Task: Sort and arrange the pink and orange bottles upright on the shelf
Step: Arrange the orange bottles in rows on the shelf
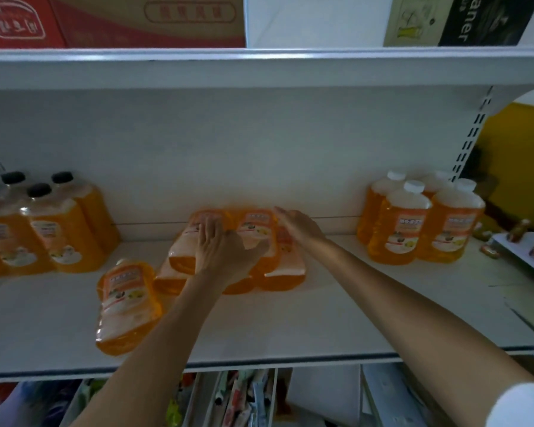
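Note:
Several orange bottles with pinkish labels (256, 238) are heaped in the middle of the white shelf (321, 328), lying or leaning. My left hand (219, 251) rests flat on top of the heap, fingers spread over one bottle. My right hand (296, 226) reaches in from the right with its fingers stretched along the heap's right side; I cannot see it gripping anything. One more orange bottle (125, 306) lies alone at front left. Upright white-capped orange bottles (413, 223) stand at the right, upright black-capped ones (43, 229) at the left.
An upper shelf (259, 66) hangs close overhead with cardboard boxes (136, 20) on it. A slotted upright post (472, 134) bounds the right end. Below the shelf edge are bins of small packaged items (244, 399). Bare shelf lies in front of the heap.

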